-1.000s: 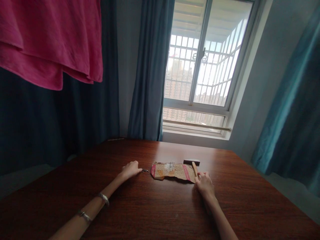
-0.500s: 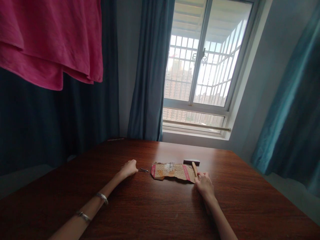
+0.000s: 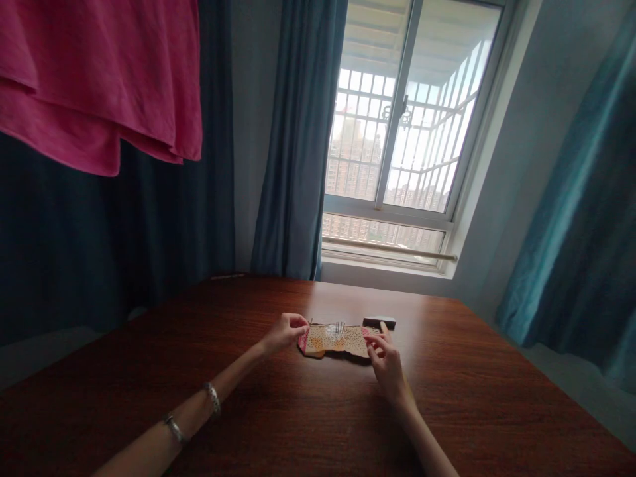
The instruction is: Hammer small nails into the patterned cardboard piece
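Note:
A tan dotted sheet with pink bands (image 3: 338, 340) lies flat on the dark wooden table (image 3: 308, 424). A few thin metal prongs (image 3: 339, 326) stand up from its middle. My left hand (image 3: 287, 330) is curled, its fingertips pinching the sheet's left end. My right hand (image 3: 385, 361) reaches in from the right, thumb and fingers closed on the sheet's right end. Just behind that hand, a short wooden handle (image 3: 383, 326) pokes out beside a small dark block (image 3: 379, 322). The thin metal tool seen earlier by the left hand is hidden.
A pink cloth (image 3: 99, 79) hangs at the upper left. Blue curtains (image 3: 293, 146) frame a barred window (image 3: 397, 132) behind the table's far edge. Two bracelets (image 3: 193, 414) sit on my left forearm.
Both hands moved inward onto the sheet. The left left the spot by the small metal tool for the left end. The right let go of the wooden handle for the right end.

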A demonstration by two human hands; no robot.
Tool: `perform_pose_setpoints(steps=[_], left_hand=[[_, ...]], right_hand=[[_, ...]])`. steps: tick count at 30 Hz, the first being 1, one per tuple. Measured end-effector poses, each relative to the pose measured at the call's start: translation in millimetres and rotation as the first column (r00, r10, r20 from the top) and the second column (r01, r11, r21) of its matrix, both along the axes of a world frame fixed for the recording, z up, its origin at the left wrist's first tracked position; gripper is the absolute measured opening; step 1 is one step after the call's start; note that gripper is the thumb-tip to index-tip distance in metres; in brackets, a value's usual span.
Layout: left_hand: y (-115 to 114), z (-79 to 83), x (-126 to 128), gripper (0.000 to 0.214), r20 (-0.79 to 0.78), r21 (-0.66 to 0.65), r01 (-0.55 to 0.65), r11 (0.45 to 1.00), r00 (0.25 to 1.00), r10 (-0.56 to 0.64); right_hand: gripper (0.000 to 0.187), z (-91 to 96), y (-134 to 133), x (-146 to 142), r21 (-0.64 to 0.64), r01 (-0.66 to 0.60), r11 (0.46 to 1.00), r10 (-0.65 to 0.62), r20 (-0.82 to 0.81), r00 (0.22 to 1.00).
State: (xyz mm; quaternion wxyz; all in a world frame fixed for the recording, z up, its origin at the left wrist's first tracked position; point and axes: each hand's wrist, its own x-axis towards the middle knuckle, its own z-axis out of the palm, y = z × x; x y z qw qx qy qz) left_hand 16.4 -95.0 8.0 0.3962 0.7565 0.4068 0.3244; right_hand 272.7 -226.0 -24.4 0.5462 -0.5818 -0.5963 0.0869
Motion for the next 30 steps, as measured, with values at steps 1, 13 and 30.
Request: perform_pose_setpoints(steps=[1, 13, 30], left_hand=[[-7, -3.0, 9, 0.035, 0.049, -0.044, 0.022, 0.999, 0.999, -0.02], [-56, -38.2, 68, 0.03, 0.123, 0.046, 0.253, 0.966, 0.959, -0.257], [8, -9.3, 87, 0.037, 0.423, -0.062, -0.083, 0.995, 0.901, 0.101]], right_hand=[[0.029, -1.2, 0, -7, -0.005, -0.053, 0.999, 0.052, -0.055, 0.997], [0.031, -13.9, 4, -31, -0.075, -0.341, 0.937, 0.298, -0.339, 0.892], [0.039, 1.7, 56, -9, -0.031, -0.086, 0.996, 0.07, -0.343, 0.937]])
